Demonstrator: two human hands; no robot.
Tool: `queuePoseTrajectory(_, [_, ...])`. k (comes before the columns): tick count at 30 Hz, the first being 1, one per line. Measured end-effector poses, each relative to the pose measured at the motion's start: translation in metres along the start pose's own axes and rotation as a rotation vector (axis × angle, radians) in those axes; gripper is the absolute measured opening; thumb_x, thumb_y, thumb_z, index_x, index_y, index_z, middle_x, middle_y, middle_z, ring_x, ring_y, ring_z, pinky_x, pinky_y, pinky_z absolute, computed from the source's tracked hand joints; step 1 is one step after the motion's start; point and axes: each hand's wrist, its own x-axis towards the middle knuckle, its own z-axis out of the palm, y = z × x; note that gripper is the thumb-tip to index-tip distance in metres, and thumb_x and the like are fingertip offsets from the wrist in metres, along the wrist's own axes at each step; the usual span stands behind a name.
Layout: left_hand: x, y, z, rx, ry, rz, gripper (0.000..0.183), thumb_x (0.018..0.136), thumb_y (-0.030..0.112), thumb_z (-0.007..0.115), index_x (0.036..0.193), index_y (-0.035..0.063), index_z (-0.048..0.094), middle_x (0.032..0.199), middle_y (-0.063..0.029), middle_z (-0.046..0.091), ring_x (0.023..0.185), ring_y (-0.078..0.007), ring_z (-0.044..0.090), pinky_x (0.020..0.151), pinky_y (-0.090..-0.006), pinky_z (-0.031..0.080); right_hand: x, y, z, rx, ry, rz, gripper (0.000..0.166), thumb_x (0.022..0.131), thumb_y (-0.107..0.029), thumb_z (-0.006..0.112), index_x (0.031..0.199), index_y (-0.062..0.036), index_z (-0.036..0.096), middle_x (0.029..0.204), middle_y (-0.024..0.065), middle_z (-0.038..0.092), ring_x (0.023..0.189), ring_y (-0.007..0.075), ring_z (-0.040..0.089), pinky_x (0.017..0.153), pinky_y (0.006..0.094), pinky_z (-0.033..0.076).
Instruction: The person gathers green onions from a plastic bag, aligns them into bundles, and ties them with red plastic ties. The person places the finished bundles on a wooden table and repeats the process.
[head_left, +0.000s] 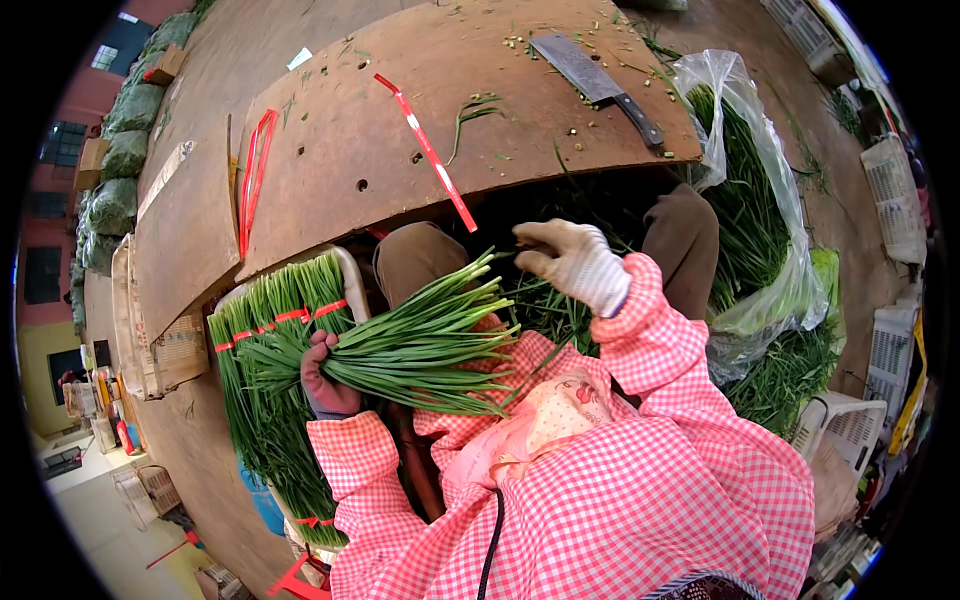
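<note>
My left hand (330, 382), in a dark pinkish glove, grips a loose bunch of green garlic chives (427, 345) around its leafy part. The pale cut ends fan out to the right over my lap. My right hand (574, 262), in a whitish knitted glove, hovers right of those ends, thumb and fingers apart, nothing visible between them. Beneath and left of the held bunch, chive bundles bound with red tape (292, 315) stand packed in a pale crate (351, 281). Ahead, a red tape strip (427, 150) lies across the wooden board (322, 150), its near end overhanging the edge.
A cleaver (581, 67) lies on the board's right side among trimmings. More red strips (255, 180) hang at its left. To my right stands a clear plastic bag (780, 217) of loose chives (739, 202). A white plastic crate (847, 424) sits behind it.
</note>
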Motion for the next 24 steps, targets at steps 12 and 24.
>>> queuePoseTrajectory(12, [-0.006,0.001,0.013,0.033,0.014,0.016,0.025,0.081,0.01,0.054,0.104,0.0032,0.057,0.09,-0.0083,0.059,0.088,-0.0235,0.054,0.088,-0.0383,0.046,0.012,0.005,0.007,0.048,-0.05,0.015,0.021,0.078,-0.023,0.061,0.082,-0.0035,0.068,0.08,0.0151,0.066,0.08,0.03,0.064,0.073,0.0356,0.05])
queuePoseTrajectory(24, [-0.017,0.019,0.06,0.422,-0.017,0.216,0.027,0.084,0.018,0.052,0.103,0.0005,0.06,0.118,-0.0124,0.058,0.114,-0.0246,0.05,0.103,-0.0423,0.036,-0.005,0.037,-0.035,-0.475,-0.144,-0.023,0.038,0.073,-0.031,0.066,0.105,-0.009,0.067,0.101,0.0174,0.064,0.089,0.0331,0.062,0.079,0.0393,0.05])
